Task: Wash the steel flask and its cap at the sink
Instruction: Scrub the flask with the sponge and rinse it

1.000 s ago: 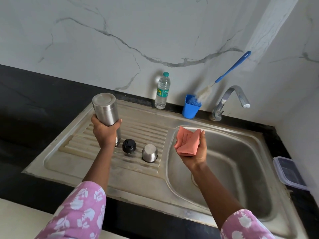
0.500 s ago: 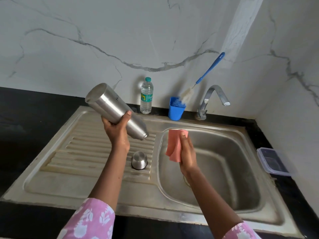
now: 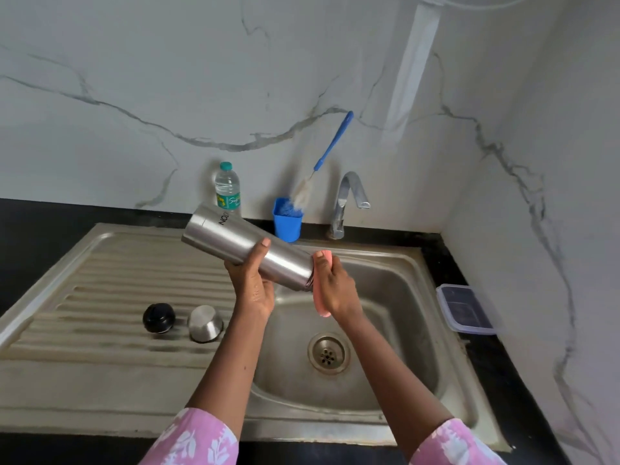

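1. Flask first: the tall, cylindrical brushed-steel flask (image 3: 248, 250) hangs tilted in the air above the left rim of the sink basin (image 3: 406, 297), with its closed base up and to the left and its open neck down and to the right.
2. We judge it to be rigid and smooth-walled. It is probably light while empty and likely to turn slippery once it is wet or soapy.
3. The left hand (image 3: 253, 286) wraps the flask at mid-body, thumb over the top. That seems the sound place to hold it, since it balances there and both ends stay free.
4. The right hand (image 3: 335, 286) curls round a folded pink sponge cloth (image 3: 320, 307) and presses it against the neck end. The cloth is soft and will mould to the rim.
5. The round black plastic cap (image 3: 158, 317) and the small steel cup lid (image 3: 205, 323) stand side by side on the ribbed draining board (image 3: 117, 263), unheld. Both are small, so we would pinch them by their sides.
6. Behind the basin stand the chrome tap (image 3: 349, 199) and a blue plastic cup (image 3: 287, 224) holding a blue-handled bottle brush (image 3: 332, 146). We see no water running from the tap.
7. If the flask slips, it would probably clang into the basin rather than break.
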